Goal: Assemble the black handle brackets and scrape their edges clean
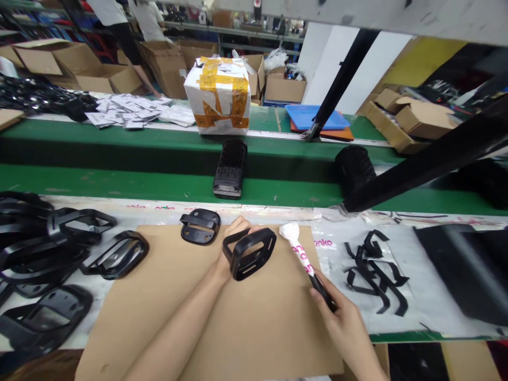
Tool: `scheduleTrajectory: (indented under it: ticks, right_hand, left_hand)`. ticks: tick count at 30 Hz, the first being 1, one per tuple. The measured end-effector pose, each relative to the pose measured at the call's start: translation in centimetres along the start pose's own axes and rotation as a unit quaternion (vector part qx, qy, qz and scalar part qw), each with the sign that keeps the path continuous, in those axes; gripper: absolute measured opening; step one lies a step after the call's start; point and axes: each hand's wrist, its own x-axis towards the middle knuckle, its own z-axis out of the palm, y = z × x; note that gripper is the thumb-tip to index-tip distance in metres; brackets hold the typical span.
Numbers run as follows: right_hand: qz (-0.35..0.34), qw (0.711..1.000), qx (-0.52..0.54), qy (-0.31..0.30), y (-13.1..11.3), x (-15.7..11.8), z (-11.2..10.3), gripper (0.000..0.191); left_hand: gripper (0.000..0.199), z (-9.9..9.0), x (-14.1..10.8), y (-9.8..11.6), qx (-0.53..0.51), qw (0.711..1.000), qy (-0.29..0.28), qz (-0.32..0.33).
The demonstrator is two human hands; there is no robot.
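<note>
My left hand [231, 238] is closed round the far side of a black plastic frame [254, 251], holding it tilted above a brown cardboard sheet [254, 323]; its fingers are partly hidden behind the frame. In my right hand [337, 307] is the dark handle of a hammer-like tool [304, 256], whose head and upper shaft are wrapped in white plastic with pink print. The wrapped head points up and away, just right of the frame. Another black frame [200, 226] lies at the sheet's far edge, left of my left hand.
Black frames [39, 243] are piled at the left, with one [117, 255] on the sheet's edge. Bent black strips [375, 272] lie right. Beyond, a green conveyor [119, 180] carries a black part [230, 169]. A slanted black post [420, 159] stands right. A taped box [218, 95] sits behind.
</note>
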Motion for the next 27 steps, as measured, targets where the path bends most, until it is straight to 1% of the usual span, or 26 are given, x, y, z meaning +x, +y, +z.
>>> scheduleTrajectory:
  ticks: [2,4,5,6,7,8,10,11,13,14,16,18,19,23,25,27]
  right_hand:
    - [-0.045,0.998,-0.051,0.005,-0.2,0.7,0.0,0.051]
    - [-0.109,0.988,-0.101,0.048,-1.0,1.3,0.0,0.045]
    - [-0.141,0.981,-0.117,0.069,-1.7,1.7,0.0,0.043]
    - [-0.17,0.975,-0.122,0.077,-2.5,2.1,0.1,0.041]
    - [-0.194,0.972,-0.117,0.065,-3.5,2.6,0.2,0.04]
    - [-0.213,0.971,-0.103,0.034,-4.6,3.3,0.4,0.041]
    - [-0.252,0.964,-0.068,-0.054,-6.9,5.0,1.1,0.05]
    - [-0.271,0.957,-0.049,-0.096,-8.0,6.0,1.6,0.056]
    - [-0.308,0.937,-0.006,-0.167,-9.9,8.3,2.7,0.059]
    - [-0.322,0.927,0.012,-0.193,-10.6,9.4,3.3,0.056]
    - [-0.336,0.917,0.033,-0.212,-11.5,11.4,4.3,0.044]
    - [-0.339,0.92,0.038,-0.193,-11.6,12.9,5.1,0.032]
    - [-0.339,0.923,0.039,-0.177,-11.4,13.4,5.4,0.029]
    - [-0.33,0.933,0.061,-0.126,-10.2,14.3,5.8,0.024]
    - [-0.322,0.938,0.072,-0.109,-9.8,14.3,5.7,0.025]
    - [-0.318,0.939,0.077,-0.104,-9.6,14.3,5.7,0.026]
  left_hand:
    - [0.042,0.0,-0.1,0.2,-0.059,0.998,0.034,0.015]
    - [0.044,0.4,-0.2,0.2,-0.108,0.992,0.06,0.026]
    - [0.045,0.7,-0.2,0.1,-0.117,0.991,0.063,0.032]
    - [0.046,0.9,-0.3,-0.1,-0.123,0.99,0.064,0.037]
    - [0.046,1.1,-0.4,-0.2,-0.13,0.989,0.063,0.043]
    - [0.047,1.2,-0.4,-0.3,-0.138,0.987,0.062,0.048]
    - [0.045,1.3,-0.5,-0.4,-0.152,0.986,0.058,0.047]
    - [0.044,1.3,-0.6,-0.5,-0.158,0.985,0.053,0.04]
    - [0.04,1.2,-0.6,-0.5,-0.166,0.985,0.04,0.008]
    - [0.037,1.2,-0.5,-0.6,-0.169,0.985,0.033,-0.018]
    - [0.033,1.2,-0.4,-0.8,-0.178,0.981,0.026,-0.078]
    - [0.03,1.4,-0.1,-1.0,-0.195,0.972,0.024,-0.125]
    - [0.028,1.6,0.0,-1.1,-0.21,0.968,0.023,-0.136]
    - [0.026,1.9,0.4,-1.2,-0.273,0.953,-0.022,-0.129]
    - [0.026,1.8,0.5,-1.1,-0.281,0.951,-0.045,-0.12]
    - [0.027,1.4,0.6,-1.0,-0.268,0.955,-0.045,-0.121]
